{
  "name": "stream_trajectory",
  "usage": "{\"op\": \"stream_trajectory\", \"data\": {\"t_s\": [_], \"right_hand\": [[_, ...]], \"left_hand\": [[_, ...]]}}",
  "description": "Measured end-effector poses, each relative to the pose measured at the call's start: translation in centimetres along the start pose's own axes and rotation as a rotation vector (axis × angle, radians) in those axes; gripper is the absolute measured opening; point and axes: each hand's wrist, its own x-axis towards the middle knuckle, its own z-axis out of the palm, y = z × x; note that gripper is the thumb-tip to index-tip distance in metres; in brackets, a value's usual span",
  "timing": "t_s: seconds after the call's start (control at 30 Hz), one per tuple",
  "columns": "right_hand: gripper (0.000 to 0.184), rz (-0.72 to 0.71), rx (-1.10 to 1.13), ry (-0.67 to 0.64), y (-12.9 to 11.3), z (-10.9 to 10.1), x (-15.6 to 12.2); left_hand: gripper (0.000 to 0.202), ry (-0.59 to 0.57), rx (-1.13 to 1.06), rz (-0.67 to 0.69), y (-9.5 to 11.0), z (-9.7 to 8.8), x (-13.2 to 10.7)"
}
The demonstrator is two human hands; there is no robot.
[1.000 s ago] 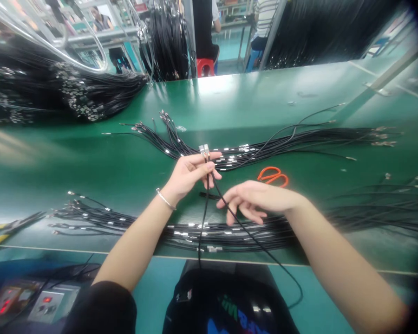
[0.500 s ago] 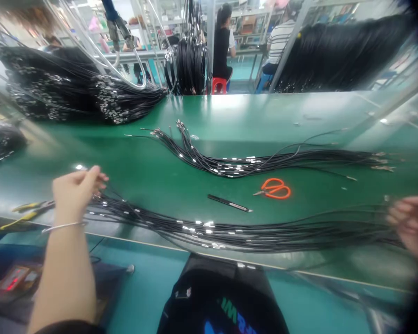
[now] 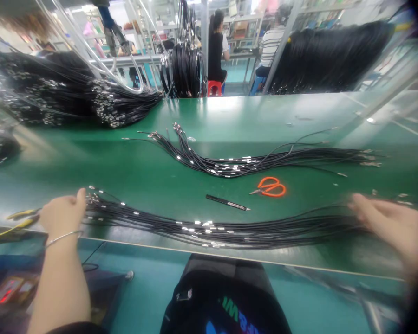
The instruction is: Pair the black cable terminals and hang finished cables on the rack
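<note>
A long bundle of black cables (image 3: pixel 230 232) with small white tags lies along the front of the green table. My left hand (image 3: pixel 63 211) is at its left end, right by the metal-tipped cable ends; the thumb is raised and the other fingers are hidden. At the right end my right hand (image 3: pixel 386 215), smeared by motion, is closed around the cables. Yellow-handled pliers (image 3: pixel 21 220) lie just left of my left hand. Behind the bundle are a black craft knife (image 3: pixel 227 202) and orange-handled scissors (image 3: pixel 270 187).
A second bundle of black cables (image 3: pixel 226 167) lies farther back on the green table (image 3: pixel 125 171). Large heaps of cables (image 3: pixel 114 104) are piled at the back left, and more hang from a rack (image 3: pixel 327 55) at the back right. Two people sit beyond the table.
My right hand has come in leftward from the right edge along the cables. My left hand has moved slightly down and left, with the cable ends now showing beside its thumb.
</note>
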Motion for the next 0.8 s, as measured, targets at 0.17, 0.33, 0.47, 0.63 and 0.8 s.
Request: {"op": "stream_trajectory", "data": {"t_s": [0.17,0.33,0.47,0.63,0.8], "right_hand": [[0.034,-0.418,0.066,-0.115,-11.8,5.8,-0.2],[0.022,-0.636,0.023,-0.268,-17.4,13.5,0.9],[0.011,-0.668,0.045,-0.209,-17.8,14.5,1.7],[0.021,-0.69,0.25,-0.118,-16.7,10.4,1.9],[0.027,-0.694,0.455,-0.162,-14.7,2.4,-1.9]], "left_hand": [[0.055,-0.333,-0.827,0.109,13.1,-1.0,-2.0],[0.052,-1.24,-1.182,0.475,25.7,-0.4,-6.1],[0.06,-1.502,-1.138,0.528,30.0,1.4,-7.7],[0.082,-1.615,-1.263,0.35,30.2,3.1,-7.9],[0.075,-1.597,-1.624,-0.008,29.9,2.9,-7.0]]}}
